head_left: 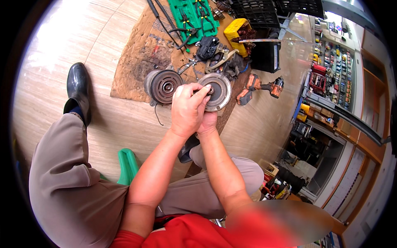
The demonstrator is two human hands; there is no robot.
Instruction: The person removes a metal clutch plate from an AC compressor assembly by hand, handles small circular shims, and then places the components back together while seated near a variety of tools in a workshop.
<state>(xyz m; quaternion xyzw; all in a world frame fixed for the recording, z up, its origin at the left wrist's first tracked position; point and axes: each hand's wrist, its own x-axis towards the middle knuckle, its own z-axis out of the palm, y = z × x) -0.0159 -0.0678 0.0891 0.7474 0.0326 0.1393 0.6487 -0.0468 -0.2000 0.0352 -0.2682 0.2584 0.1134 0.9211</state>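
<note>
My left hand (186, 107) is closed in a pinch – thumb and finger drawn together – on the middle of a metal disc (220, 93), over the cardboard's (132, 78) near right edge. My right hand (208, 122) is under the disc (mostly hidden, so I can't tell its grip). A metal drum (159, 89) sits on the cardboard; a drill (253, 82) lies right of the cardboard.

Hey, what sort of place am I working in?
Likely a repair workshop, judging by the orange power tool, the open green tool case and the stained cardboard.
</note>
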